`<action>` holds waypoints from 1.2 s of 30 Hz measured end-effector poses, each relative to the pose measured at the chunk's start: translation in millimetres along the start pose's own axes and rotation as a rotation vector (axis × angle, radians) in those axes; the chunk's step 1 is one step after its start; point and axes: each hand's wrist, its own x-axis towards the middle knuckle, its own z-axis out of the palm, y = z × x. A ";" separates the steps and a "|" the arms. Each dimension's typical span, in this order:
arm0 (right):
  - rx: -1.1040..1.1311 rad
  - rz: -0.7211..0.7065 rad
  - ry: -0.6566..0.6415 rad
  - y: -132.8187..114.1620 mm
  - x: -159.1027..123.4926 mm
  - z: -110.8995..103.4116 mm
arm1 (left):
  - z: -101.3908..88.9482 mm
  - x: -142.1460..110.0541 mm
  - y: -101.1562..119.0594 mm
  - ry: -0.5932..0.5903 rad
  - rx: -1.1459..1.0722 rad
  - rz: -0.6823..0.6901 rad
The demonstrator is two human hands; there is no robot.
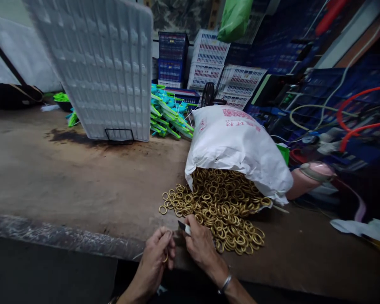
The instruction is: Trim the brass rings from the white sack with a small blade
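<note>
Near the front edge of the table, my left hand (156, 253) is closed around a gold-coloured ring (165, 258); part of the ring shows below the thumb and the rest is hidden. My right hand (201, 245), a metal bangle on its wrist, grips a small knife (184, 228) with a dark blade and a white handle. The blade points left, toward my left hand. Just beyond my right hand lies a heap of gold-coloured rings (231, 223), spilling from the mouth of a white woven sack (231, 139) with red print.
A tall ribbed whitish panel (114, 71) stands upright on the wooden table (129, 177). Bright green and blue pieces (171, 114) are piled behind it. Stacked plastic crates (209, 55) fill the back. Right of the sack are a pink cylinder (310, 175) and red tubing (342, 114).
</note>
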 end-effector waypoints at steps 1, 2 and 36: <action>0.052 -0.022 -0.008 1.1 -2.8 -2.0 | 1.5 1.4 -1.3 0.008 0.072 0.021; 0.098 -0.045 -0.016 1.6 -5.4 -4.2 | 3.0 2.7 -2.2 0.004 0.137 0.026; 0.707 0.234 -0.110 -8.9 -6.9 -8.4 | 2.9 -2.7 -5.4 -0.143 0.135 -0.056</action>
